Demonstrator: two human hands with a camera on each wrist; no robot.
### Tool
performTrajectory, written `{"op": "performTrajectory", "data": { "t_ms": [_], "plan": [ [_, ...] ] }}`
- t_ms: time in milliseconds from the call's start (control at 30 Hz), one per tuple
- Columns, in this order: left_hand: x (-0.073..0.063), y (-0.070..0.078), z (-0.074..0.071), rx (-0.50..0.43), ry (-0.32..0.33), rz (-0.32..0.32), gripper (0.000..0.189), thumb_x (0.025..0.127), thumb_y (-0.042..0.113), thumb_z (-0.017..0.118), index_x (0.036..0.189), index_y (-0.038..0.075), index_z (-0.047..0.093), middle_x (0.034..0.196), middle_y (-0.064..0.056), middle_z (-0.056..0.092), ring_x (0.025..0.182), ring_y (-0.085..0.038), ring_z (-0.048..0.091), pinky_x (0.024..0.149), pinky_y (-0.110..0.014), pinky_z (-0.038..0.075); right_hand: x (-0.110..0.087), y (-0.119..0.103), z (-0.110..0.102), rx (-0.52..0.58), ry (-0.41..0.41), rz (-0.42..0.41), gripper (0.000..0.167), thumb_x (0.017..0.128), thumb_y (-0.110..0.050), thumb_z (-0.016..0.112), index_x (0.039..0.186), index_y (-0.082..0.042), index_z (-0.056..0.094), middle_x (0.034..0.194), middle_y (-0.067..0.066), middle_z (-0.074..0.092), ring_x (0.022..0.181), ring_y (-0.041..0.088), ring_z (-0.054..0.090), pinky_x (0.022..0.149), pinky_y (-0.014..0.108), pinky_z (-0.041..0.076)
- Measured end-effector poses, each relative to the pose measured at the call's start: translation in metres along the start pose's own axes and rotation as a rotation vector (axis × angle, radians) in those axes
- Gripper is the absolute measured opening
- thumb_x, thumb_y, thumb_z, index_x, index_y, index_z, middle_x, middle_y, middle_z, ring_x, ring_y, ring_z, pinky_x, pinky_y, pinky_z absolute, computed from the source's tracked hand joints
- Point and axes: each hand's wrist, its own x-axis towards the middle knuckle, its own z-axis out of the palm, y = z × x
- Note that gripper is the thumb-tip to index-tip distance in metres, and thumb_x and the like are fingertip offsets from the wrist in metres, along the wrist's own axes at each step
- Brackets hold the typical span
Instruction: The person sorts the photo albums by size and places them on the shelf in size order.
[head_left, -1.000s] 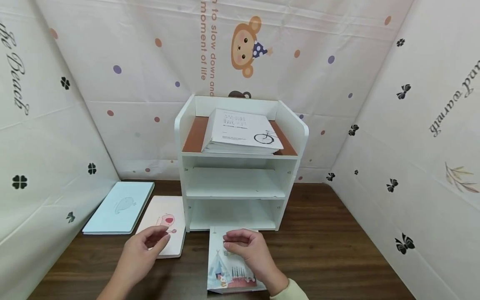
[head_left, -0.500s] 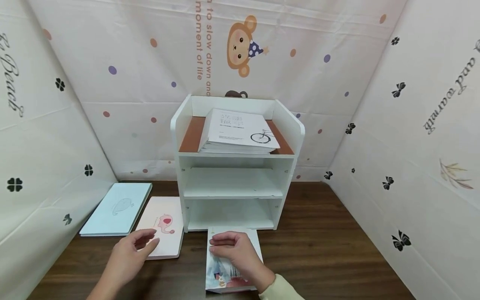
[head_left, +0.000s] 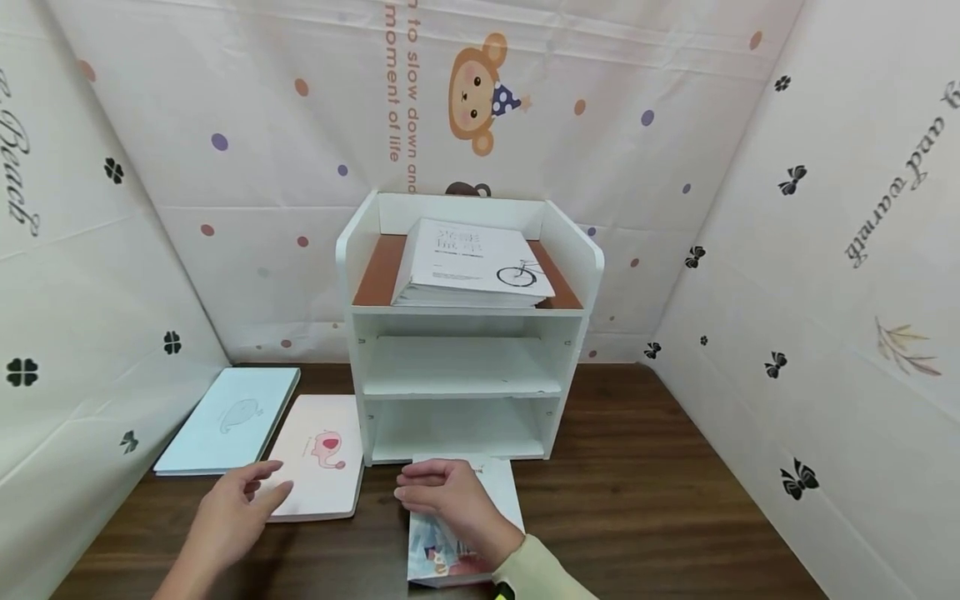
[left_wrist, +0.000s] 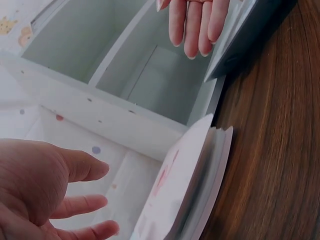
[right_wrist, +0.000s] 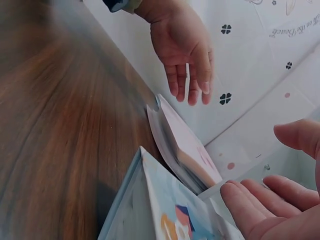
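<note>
My left hand (head_left: pixel 228 517) hovers by the near left edge of a pink notebook (head_left: pixel 318 454) with an elephant drawing, thumb and fingers apart and holding nothing. Over a book with a tent picture (head_left: pixel 431 554), lying in front of the white shelf unit, hangs my right hand (head_left: pixel 453 504), its fingers loosely bent and no object in them; it covers the middle of that cover. A gap shows between the left hand (left_wrist: pixel 55 195) and the pink notebook (left_wrist: pixel 175 185) in the left wrist view. The right wrist view has the right hand (right_wrist: pixel 280 195) above the tent book (right_wrist: pixel 172 210).
A white shelf unit (head_left: pixel 468 392) stands at the back, with two lower compartments. On its brown top lies a thick stack of white books (head_left: pixel 480 262) with a bicycle on the cover. A light blue notebook (head_left: pixel 232 421) lies far left on the wooden table (head_left: pixel 615 500). Printed cloth walls surround it.
Both hands have drifted left, the left one away from the pink notebook's elephant and the right one across the tent book. The head view has shifted slightly. The books stay in place.
</note>
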Motion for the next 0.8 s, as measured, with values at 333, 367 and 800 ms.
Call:
{"op": "performTrajectory", "data": {
  "t_ms": [333,367,800],
  "plan": [
    [0.014,-0.009,0.000,0.054,-0.056,-0.037,0.080,0.098,0.046,0.067,0.146,-0.013,0.042,0.145,-0.042,0.044,0.129,-0.055,0.051,0.104,-0.065,0.047,0.016,0.003,0.010,0.032,0.012,0.043,0.040,0.088,-0.001,0.076,0.124,0.012,0.065,0.120,0.022,0.072,0.104,0.023,0.074,0.092,0.036,0.062],
    [0.015,-0.010,0.000,0.057,-0.060,-0.042,0.081,0.098,0.046,0.067,0.147,-0.013,0.041,0.145,-0.043,0.044,0.128,-0.055,0.050,0.105,-0.065,0.047,0.018,0.003,0.011,0.031,0.007,0.047,0.042,0.088,-0.003,0.076,0.125,0.013,0.064,0.121,0.022,0.071,0.105,0.023,0.074,0.093,0.036,0.061],
    [0.030,-0.026,0.000,0.071,-0.088,-0.090,0.089,0.096,0.048,0.068,0.145,-0.020,0.036,0.139,-0.043,0.047,0.121,-0.053,0.052,0.105,-0.068,0.045,0.036,0.008,0.021,0.046,0.024,0.106,0.047,0.090,-0.006,0.076,0.130,0.014,0.060,0.116,0.017,0.073,0.112,0.029,0.072,0.097,0.039,0.060]
  ]
}}
